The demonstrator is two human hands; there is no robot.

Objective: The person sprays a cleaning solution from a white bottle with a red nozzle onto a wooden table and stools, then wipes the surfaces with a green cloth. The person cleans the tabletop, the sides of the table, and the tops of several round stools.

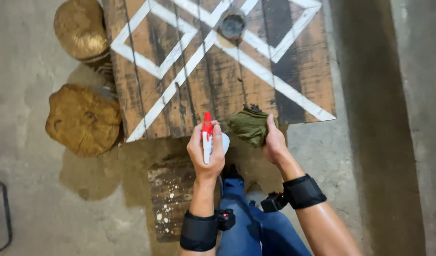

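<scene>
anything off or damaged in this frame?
Mostly wear. The wooden table has dark stained, worn planks, and the low board beneath it carries white splatter. The floor by the stump stool shows a darker patch, possibly damp.

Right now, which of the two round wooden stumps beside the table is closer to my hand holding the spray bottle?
The lower stump, by the table's near left corner, is closer to your left hand and its spray bottle. The other stump sits farther up, at the frame's top edge.

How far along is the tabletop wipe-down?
Done: nothing clearly; the wooden table with white painted lines shows no wet patch or wiped streak. In hand: left hand grips a spray bottle at the near edge; right hand holds a green cloth there. Left: apparently the whole top.
</scene>
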